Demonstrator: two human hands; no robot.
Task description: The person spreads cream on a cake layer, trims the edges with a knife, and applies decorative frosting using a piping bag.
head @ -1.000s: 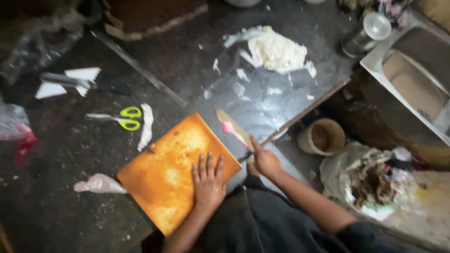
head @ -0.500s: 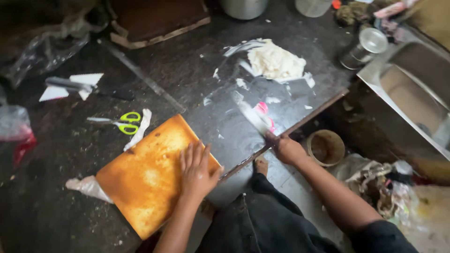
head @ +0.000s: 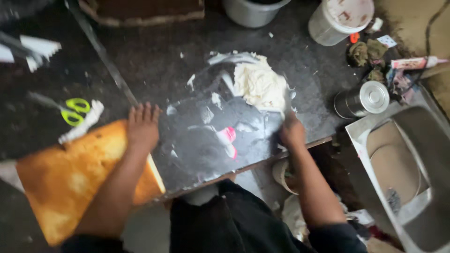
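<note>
At the far left, white folded paper pieces [head: 40, 47] lie on the dark counter [head: 154, 61], with green-handled scissors [head: 70, 110] nearer, beside a white strip [head: 82, 126]. The orange-brown slab [head: 61, 178] sits at the near left edge. The left hand [head: 143, 126] lies flat on the slab's far right corner, fingers spread and stretched out, gripping nothing. To its right, a pink smear [head: 228, 138] marks the counter. Farther off lies a mound of white cream [head: 260, 84]. The right hand [head: 293, 131] is closed round the handle of a blade [head: 285, 100]. The blurred blade runs up against the cream's near right edge, just beyond the knuckles. At the far right stand a white tub [head: 340, 21], a steel tin [head: 363, 100], and a white tube [head: 415, 62] with pink bands.
</note>
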